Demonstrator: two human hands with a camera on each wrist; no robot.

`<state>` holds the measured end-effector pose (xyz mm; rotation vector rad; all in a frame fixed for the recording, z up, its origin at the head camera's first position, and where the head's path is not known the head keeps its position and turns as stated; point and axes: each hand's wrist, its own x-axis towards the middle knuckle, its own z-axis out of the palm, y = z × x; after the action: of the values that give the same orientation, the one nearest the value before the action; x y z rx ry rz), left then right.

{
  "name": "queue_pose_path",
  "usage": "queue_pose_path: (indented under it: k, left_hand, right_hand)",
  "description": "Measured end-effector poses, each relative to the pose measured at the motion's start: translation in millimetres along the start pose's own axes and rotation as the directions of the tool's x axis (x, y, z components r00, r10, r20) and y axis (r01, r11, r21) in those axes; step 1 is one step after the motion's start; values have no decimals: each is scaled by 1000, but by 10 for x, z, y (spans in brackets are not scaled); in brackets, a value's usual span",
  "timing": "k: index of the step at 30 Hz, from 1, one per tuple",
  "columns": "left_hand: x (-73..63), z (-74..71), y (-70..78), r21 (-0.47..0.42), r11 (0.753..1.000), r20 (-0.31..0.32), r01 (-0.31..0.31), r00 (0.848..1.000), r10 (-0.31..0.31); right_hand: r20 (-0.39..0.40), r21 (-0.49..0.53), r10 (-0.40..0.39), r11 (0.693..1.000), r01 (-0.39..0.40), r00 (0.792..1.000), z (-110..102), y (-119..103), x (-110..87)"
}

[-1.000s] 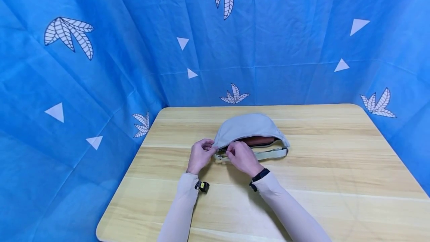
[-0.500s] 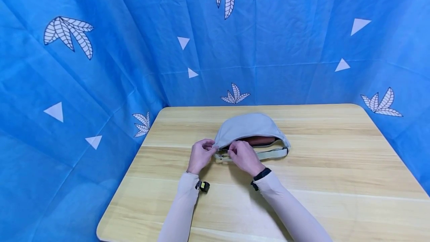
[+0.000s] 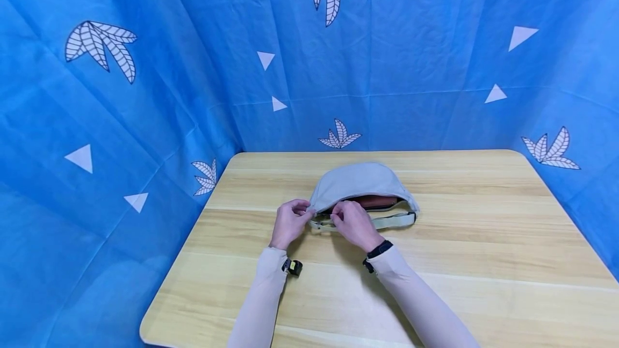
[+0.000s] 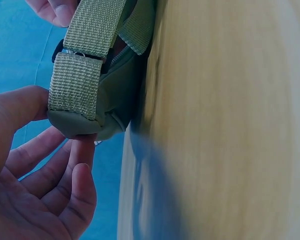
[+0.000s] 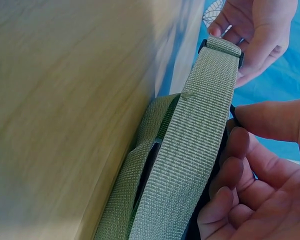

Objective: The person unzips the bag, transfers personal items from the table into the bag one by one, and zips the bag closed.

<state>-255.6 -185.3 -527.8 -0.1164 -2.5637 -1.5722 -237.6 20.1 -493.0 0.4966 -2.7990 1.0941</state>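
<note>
A pale grey-green waist bag (image 3: 360,181) lies on the table with its zip opening partly apart. Inside that opening a reddish-brown flat item (image 3: 374,202) shows. My left hand (image 3: 288,224) pinches the bag's left end between thumb and fingers, just below the sewn end of the webbing strap (image 4: 75,85). At the left part of the opening is my right hand (image 3: 355,224); its thumb and forefinger pinch a small black tab (image 5: 234,116), which looks like a zip pull. The strap (image 5: 190,135) hides much of the zip in the right wrist view.
The wooden table (image 3: 483,240) has rounded corners. Blue curtain (image 3: 411,58) with leaf and triangle prints hangs behind it and at both sides. A black strap buckle (image 4: 82,54) sits near the bag's left end. Both wrists carry small black devices.
My right fingertips have shifted very slightly to the right along the bag's opening. My left hand keeps its hold on the bag's end. The whole view has drifted a little.
</note>
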Motion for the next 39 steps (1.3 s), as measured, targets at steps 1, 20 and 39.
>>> queue_pose_path:
  k: [1,20,39]
  left_hand:
    - [-1,1,-1,-1,1000,0,0,1000,0]
    - [1,0,6,0,1000,6,-12,1000,12]
    - [-1,-3,5,0,1000,10,2,1000,-2]
  right_hand:
    - [-2,-4,1,1000,-1,1000,2,4,-3]
    - [-27,-66,-53,997,51,998,-41,55,-11]
    - [-36,-59,-41,997,39,998,-79,38,0]
